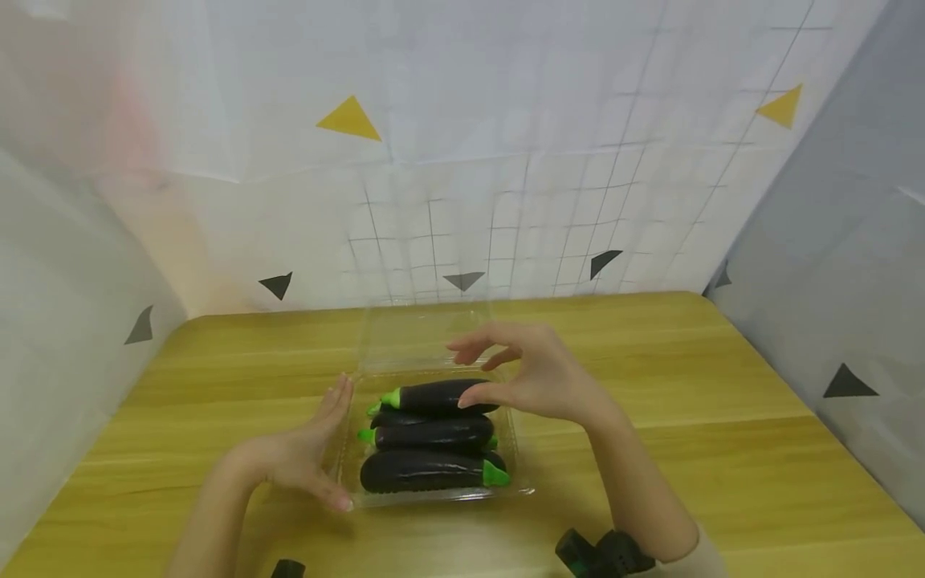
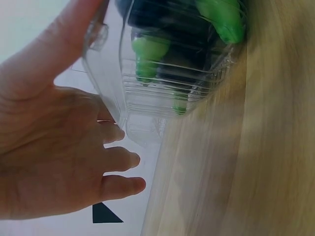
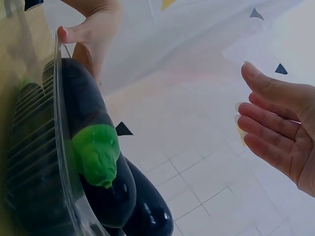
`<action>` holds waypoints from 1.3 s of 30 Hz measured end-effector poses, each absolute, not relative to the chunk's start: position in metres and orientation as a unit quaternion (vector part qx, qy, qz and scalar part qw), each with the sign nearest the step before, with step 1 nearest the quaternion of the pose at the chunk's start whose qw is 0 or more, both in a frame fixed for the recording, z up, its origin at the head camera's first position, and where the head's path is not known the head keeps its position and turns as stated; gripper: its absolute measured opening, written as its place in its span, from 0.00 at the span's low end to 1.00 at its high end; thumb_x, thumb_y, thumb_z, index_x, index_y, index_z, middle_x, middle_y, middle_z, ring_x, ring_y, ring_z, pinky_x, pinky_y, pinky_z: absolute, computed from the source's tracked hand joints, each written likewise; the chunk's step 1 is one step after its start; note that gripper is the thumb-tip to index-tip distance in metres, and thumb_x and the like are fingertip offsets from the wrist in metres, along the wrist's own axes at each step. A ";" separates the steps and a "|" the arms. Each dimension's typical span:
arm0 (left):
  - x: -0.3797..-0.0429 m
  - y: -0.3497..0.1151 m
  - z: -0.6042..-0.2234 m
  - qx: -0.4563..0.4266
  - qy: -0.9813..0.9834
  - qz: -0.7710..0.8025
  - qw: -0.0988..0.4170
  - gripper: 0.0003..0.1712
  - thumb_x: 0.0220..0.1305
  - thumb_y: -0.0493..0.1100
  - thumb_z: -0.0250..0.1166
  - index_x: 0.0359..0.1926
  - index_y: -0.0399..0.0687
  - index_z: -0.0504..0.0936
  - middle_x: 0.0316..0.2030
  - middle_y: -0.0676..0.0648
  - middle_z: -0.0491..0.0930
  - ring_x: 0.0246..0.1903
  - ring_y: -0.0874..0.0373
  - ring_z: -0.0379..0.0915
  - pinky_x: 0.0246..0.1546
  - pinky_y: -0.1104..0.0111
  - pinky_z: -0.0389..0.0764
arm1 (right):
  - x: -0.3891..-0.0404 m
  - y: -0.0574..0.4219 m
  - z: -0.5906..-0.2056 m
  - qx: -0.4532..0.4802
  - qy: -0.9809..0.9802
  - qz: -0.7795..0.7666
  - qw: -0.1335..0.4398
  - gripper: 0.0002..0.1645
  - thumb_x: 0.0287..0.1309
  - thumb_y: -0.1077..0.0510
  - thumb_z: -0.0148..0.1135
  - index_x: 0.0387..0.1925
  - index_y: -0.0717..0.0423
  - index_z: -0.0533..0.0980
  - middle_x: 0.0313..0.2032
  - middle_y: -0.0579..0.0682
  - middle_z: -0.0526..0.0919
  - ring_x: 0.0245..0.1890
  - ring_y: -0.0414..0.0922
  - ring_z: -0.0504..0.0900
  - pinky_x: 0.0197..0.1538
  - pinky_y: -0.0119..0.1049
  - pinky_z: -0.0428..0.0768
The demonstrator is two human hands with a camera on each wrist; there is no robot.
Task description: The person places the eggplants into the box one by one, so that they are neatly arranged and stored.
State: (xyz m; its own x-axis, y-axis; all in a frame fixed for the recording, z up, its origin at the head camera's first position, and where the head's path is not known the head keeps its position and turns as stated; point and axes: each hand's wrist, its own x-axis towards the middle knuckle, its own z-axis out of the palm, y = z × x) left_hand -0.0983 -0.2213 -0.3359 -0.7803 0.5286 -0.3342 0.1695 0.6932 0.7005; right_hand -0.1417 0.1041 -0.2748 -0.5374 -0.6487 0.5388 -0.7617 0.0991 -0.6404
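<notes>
Several dark purple eggplants with green stem ends lie stacked in a clear plastic box (image 1: 522, 491). The front eggplant (image 1: 419, 472) has its green cap at the right, while the top one at the back (image 1: 429, 397) has its stem to the left. My left hand (image 1: 299, 456) rests along the box's left side, fingers straight, thumb at the front left corner; in the left wrist view this hand (image 2: 54, 147) lies against the rim. Above the rear eggplant hovers my right hand (image 1: 542, 373), fingers loosely bent and thumb apart. The right wrist view shows this hand (image 3: 280, 123) holding nothing, away from the eggplants.
The box's clear lid (image 1: 401, 337) is swung back on the wooden table (image 1: 650, 361). A white wall sheet (image 1: 506, 201) with grid lines and yellow and black triangles rises behind, and pale sheets stand at both sides.
</notes>
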 end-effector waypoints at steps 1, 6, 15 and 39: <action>-0.098 -0.221 -0.335 0.199 0.880 0.340 0.265 0.84 0.40 0.52 0.80 0.70 0.41 0.15 0.68 0.35 0.10 0.68 0.33 0.11 0.62 0.34 0.36 | -0.142 0.104 -0.275 0.476 -0.740 0.472 0.059 0.31 0.42 0.60 0.78 0.52 0.54 0.79 0.44 0.46 0.85 0.40 0.41 0.84 0.42 0.36 0.83; -0.099 -0.221 -0.332 0.201 0.879 0.342 0.266 0.84 0.41 0.51 0.79 0.70 0.42 0.15 0.68 0.36 0.08 0.67 0.33 0.11 0.62 0.34 0.36 | -0.146 0.107 -0.275 0.456 -0.752 0.473 0.059 0.29 0.42 0.60 0.78 0.50 0.53 0.80 0.44 0.44 0.85 0.40 0.41 0.83 0.42 0.37 0.83; -0.098 -0.225 -0.328 0.195 0.883 0.342 0.256 0.80 0.45 0.54 0.77 0.71 0.46 0.17 0.69 0.41 0.09 0.68 0.36 0.10 0.63 0.37 0.33 | -0.156 0.108 -0.279 0.429 -0.779 0.452 0.065 0.29 0.42 0.58 0.78 0.51 0.51 0.80 0.41 0.41 0.85 0.40 0.39 0.82 0.43 0.35 0.83; -0.124 -0.238 -0.318 0.186 0.925 0.331 -0.009 0.48 0.58 0.53 0.69 0.71 0.38 0.59 0.62 0.35 0.70 0.60 0.37 0.66 0.58 0.44 0.68 | -0.184 0.111 -0.303 0.363 -0.835 0.405 0.083 0.26 0.45 0.51 0.77 0.48 0.47 0.81 0.35 0.36 0.84 0.36 0.37 0.77 0.23 0.31 0.72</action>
